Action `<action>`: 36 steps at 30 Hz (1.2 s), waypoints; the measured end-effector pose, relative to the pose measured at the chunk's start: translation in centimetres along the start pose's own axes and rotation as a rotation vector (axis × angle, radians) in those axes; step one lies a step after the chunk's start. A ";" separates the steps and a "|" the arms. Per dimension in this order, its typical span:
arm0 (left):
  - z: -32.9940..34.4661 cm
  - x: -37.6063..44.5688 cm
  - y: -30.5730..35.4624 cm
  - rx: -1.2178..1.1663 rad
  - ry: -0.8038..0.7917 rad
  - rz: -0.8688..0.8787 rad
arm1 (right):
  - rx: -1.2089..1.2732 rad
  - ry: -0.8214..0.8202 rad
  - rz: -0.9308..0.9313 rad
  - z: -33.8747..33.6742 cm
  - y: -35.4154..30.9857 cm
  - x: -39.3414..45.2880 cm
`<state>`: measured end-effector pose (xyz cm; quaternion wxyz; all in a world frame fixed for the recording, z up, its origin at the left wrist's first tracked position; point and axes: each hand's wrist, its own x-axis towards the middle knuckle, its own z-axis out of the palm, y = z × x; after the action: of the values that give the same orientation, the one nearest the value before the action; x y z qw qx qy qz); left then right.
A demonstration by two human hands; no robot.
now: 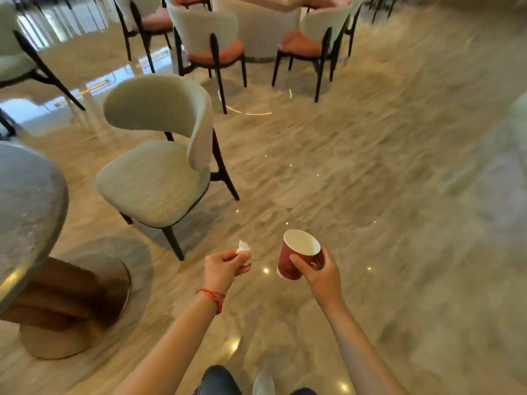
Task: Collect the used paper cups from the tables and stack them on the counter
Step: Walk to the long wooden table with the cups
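Curling round a red paper cup (296, 256), the right hand (320, 276) holds it; left hand (224, 267) pinches crumpled tissue (244, 250).

Both arms out front. Left hand (225, 267) pinches tissue (244, 252) at fingertips; right hand (320, 273) curled round cup (296, 256), thumb across its side.

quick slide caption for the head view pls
Walking across a marble floor, right hand holds a red paper cup, left hand a crumpled white tissue.
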<state>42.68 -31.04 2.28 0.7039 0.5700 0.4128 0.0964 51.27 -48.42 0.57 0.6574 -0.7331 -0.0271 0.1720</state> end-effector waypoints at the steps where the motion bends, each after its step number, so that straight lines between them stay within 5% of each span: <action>1: 1.0 0.7 0.4 0.011 -0.011 0.003 | 0.005 0.016 0.003 -0.6 -0.1 0.9; 14: 8.4 17.3 7.7 0.080 -0.065 0.021 | 0.016 0.096 0.046 -0.4 -2.1 17.9; 36: 25.9 48.5 28.4 0.070 -0.081 -0.009 | 0.009 0.104 0.027 -0.1 -15.1 57.0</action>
<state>101.12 -10.91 4.69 0.7001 0.5959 0.3896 0.0553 107.66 -31.36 2.98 0.6588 -0.7385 0.0176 0.1426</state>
